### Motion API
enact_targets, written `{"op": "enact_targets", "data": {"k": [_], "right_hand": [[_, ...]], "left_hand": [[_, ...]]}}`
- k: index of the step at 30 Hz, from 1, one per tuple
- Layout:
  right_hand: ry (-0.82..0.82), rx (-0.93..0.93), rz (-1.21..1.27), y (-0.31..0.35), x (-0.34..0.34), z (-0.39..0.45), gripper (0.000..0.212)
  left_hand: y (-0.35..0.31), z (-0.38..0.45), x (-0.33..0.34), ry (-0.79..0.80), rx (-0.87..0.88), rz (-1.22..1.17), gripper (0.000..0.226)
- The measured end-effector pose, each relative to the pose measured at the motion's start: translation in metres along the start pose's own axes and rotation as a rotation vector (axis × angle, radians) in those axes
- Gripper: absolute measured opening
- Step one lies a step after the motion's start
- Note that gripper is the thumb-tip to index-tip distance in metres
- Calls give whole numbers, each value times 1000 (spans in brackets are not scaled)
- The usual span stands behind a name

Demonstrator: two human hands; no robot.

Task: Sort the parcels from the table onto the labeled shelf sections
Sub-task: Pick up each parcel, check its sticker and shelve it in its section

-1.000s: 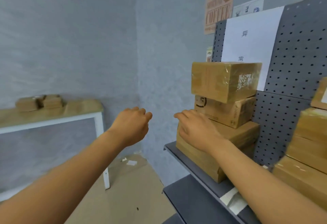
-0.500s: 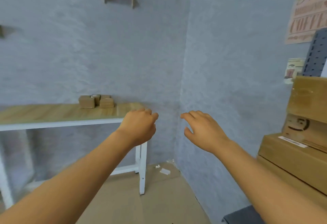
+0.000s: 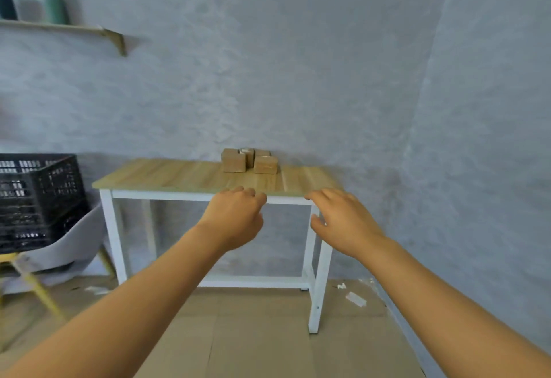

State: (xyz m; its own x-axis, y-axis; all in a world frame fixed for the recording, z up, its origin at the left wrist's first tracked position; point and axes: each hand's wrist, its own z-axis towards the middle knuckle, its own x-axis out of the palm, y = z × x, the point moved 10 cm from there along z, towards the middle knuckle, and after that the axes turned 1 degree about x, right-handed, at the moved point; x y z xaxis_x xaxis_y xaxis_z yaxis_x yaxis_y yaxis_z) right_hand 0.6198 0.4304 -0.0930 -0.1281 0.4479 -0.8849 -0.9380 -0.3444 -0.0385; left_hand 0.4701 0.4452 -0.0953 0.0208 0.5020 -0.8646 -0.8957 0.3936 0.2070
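A small cluster of brown cardboard parcels (image 3: 250,160) sits at the back of a wooden table (image 3: 185,176) with white legs, against the grey wall. My left hand (image 3: 235,216) hovers in front of the table's front edge, fingers loosely curled, holding nothing. My right hand (image 3: 340,221) hangs beside it near the table's right corner, fingers relaxed and spread, also holding nothing. Both hands are well short of the parcels. The labeled shelf is out of view.
Black plastic crates (image 3: 35,198) rest on a grey chair (image 3: 59,255) left of the table. A wall shelf (image 3: 65,30) with green objects hangs at upper left. Flattened cardboard (image 3: 253,333) covers the floor, with small white scraps (image 3: 354,298) near the right table leg.
The view has swung left, away from the shelf with stacked boxes, to face the table. Both hands stayed raised and hold nothing; the table and parcels now lie straight ahead.
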Motion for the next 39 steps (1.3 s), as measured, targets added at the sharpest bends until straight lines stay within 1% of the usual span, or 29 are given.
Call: {"op": "enact_targets", "data": {"k": [4,8,10,12,14,17,20,25,33,36,39], "right_hand": [[-6,-25,42,-3,46,64,35],[-30,-43,133,-16,77,138,38],[-53,-62,168,-21,88,176,42],[-60,-78,184,-23,102,208,45],[-31,-100,195,-20,123,231,45],[0,-138,181,-18,153,263,41],[12,-130,209,-21,177,304,38],[26,-119,208,-20,228,370,33],[39,-96,156,-27,296,501,34],[30,-68,178,-32,324,537,39],[71,-38,173,-40,358,563,40]], "left_hand": [[44,46,36,16,-52,72,31],[78,112,59,31,-81,90,31],[92,138,67,14,-88,84,32],[108,154,79,5,-100,69,35],[128,162,97,33,-122,64,37],[170,175,125,75,-186,70,38],[209,196,146,86,-231,49,39],[264,236,196,109,-237,47,39],[357,321,269,103,-180,19,38],[388,350,299,113,-155,27,37],[409,371,333,148,-153,7,35]]}}
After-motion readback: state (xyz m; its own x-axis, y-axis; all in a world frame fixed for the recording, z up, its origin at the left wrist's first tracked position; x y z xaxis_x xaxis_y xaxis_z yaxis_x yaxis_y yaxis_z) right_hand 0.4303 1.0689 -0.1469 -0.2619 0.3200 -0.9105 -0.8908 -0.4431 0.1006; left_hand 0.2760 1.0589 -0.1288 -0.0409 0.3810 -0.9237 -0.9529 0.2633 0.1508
